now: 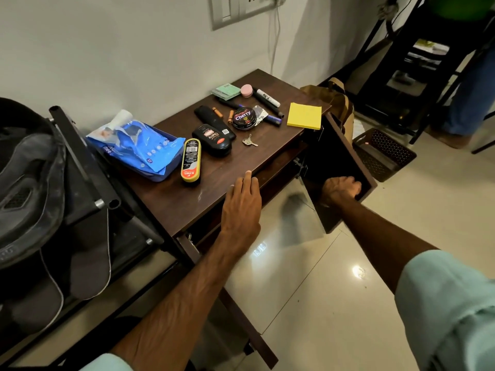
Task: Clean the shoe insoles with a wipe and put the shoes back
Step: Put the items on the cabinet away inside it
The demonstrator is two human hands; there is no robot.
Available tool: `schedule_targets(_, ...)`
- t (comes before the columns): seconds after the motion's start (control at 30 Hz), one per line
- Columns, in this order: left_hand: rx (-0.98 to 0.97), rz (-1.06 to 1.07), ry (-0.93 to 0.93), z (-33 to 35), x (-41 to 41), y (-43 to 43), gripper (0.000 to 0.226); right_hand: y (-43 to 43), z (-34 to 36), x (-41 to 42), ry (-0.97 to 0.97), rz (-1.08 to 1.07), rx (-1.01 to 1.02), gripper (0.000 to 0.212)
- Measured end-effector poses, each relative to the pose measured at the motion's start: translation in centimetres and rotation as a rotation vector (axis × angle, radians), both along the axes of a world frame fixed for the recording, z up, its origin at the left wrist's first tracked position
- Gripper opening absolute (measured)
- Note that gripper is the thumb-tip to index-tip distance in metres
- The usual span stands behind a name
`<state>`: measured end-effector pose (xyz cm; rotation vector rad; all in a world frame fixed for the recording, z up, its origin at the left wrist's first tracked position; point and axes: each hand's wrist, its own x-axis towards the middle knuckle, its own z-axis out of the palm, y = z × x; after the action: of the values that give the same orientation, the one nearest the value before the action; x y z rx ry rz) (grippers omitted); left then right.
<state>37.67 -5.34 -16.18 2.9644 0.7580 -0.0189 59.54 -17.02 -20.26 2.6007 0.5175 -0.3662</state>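
Observation:
My left hand [242, 203] lies flat with straight fingers on the front edge of a dark wooden cabinet top [187, 202]. My right hand [340, 190] curls its fingers over the top edge of the cabinet's open right door [348, 156]. A blue pack of wipes [139, 148] lies on the left of the top. Dark insoles [89, 269] hang in a black shoe rack [80, 156] at the left, beside a dark shoe [26, 178]. The cabinet's inside is dark, and I cannot tell what it holds.
On the cabinet top lie shoe polish bottles [214, 137], a yellow-capped Kiwi polish [190, 160], a Cherry tin [244, 117], keys [249, 141], markers, and yellow sticky notes [304, 115]. A second door [241, 325] hangs open below. A brown basket [384, 153] and another person's legs are at the right.

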Motion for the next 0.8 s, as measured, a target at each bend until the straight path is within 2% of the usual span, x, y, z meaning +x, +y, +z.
schedule_targets(0.1,-0.016,0.02,0.002,0.3,0.8,-0.1,0.102,-0.7,0.4,1.2,0.012,-0.098,0.164,0.068)
schedule_targets(0.2,-0.027,0.025,-0.004,0.5,1.9,-0.5,0.099,-0.6,0.7,1.8,0.013,-0.082,0.293,0.08)
schedule_targets(0.37,-0.028,0.026,0.004,0.2,2.6,-1.0,0.099,-1.3,0.4,3.3,0.056,-0.115,0.324,0.098)
schedule_targets(0.53,-0.019,0.036,0.015,0.2,2.8,-0.8,0.101,-2.5,-0.9,5.1,0.132,-0.194,0.223,0.119)
schedule_targets(0.67,-0.027,0.04,0.019,0.6,3.6,-0.8,0.099,-3.3,-1.7,6.0,0.145,-0.196,0.23,0.117)
schedule_targets(0.8,-0.017,0.036,0.036,1.1,4.0,-0.9,0.092,-2.1,-2.1,5.0,0.181,-0.079,0.309,0.116)
